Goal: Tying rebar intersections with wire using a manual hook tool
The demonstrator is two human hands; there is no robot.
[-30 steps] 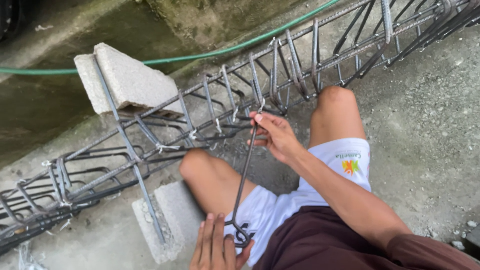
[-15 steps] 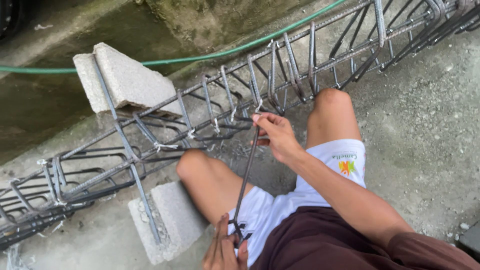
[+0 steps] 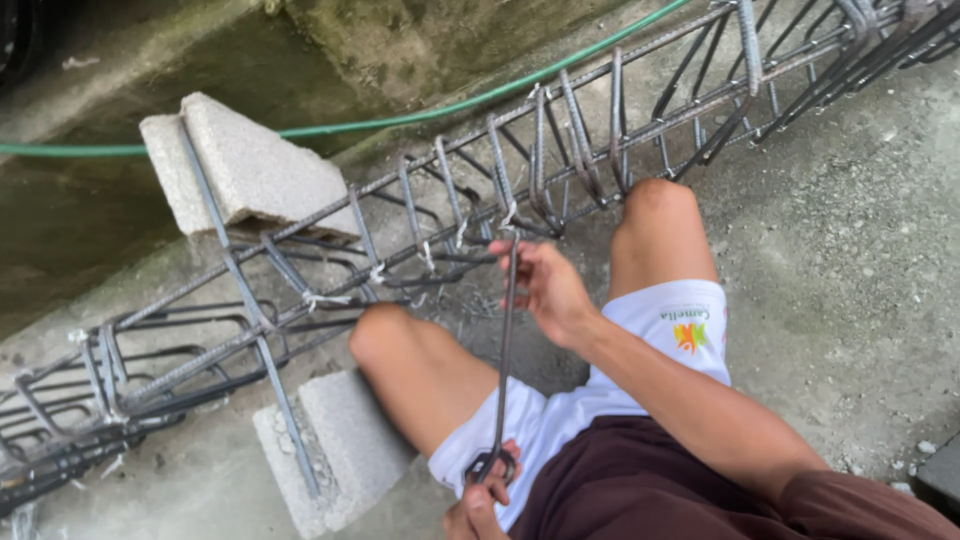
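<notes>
On the concrete ground [image 3: 860, 260] in front of our bare knees, a long rebar cage [image 3: 420, 240] lies across the view, running from the lower left up to the upper right. It rests on two grey concrete blocks: the far block [image 3: 250, 170] props it from behind, and the near block [image 3: 330, 450] sits under it just beside our left knee. Thin wire ties [image 3: 320, 298] show pale at several joints where the stirrups cross the long bars.

We hold a slim steel tying tool [image 3: 505, 350] that stands nearly upright between our legs. Our right hand [image 3: 550, 290] is curled around its upper part, fingers together on the rod, with the tip of the tool touching the cage at a joint where the stirrups crowd together. Our left hand [image 3: 478, 505] sits at the bottom edge of the view, closed on the looped handle end of the same tool, over the white shorts [image 3: 680, 330]; only part of this hand shows.

A green hose [image 3: 420, 112] runs along the ground behind the cage, close to the stained, mossy concrete wall [image 3: 400, 40]. A few small stones [image 3: 925, 448] lie on the ground at the right.
</notes>
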